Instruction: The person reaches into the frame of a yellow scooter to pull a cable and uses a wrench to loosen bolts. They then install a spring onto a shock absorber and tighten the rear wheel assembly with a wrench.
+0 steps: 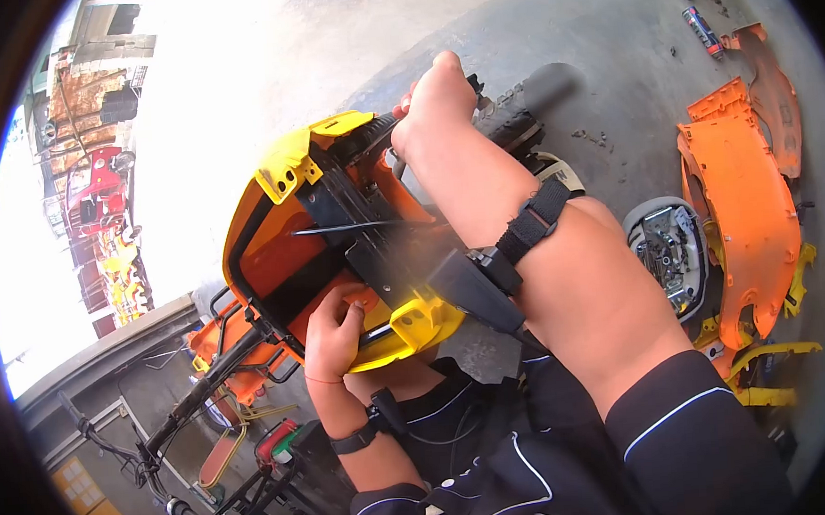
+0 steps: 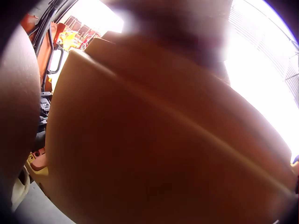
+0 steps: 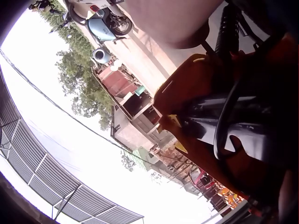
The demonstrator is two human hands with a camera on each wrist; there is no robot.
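Note:
I hold a scooter body panel (image 1: 280, 256), orange inside with yellow trim (image 1: 316, 150) and a black frame (image 1: 363, 213), up in front of me. My left hand (image 1: 337, 330) grips its lower orange edge beside a yellow corner (image 1: 426, 321). At the top end, my right hand (image 1: 433, 100) is a closed fist round a dark part (image 1: 474, 86); what that part is I cannot tell. In the left wrist view a blurred orange surface (image 2: 154, 135) fills the frame. The right wrist view shows the orange panel (image 3: 196, 84) and a black cable (image 3: 222, 126); the hand itself is hidden.
More orange panels (image 1: 744, 199) and yellow trim pieces (image 1: 769, 368) lie on the concrete floor at the right, next to a round grey unit (image 1: 667, 247). A spray can (image 1: 703, 32) lies at the far right. A stripped frame with handlebars (image 1: 204, 393) stands at the lower left.

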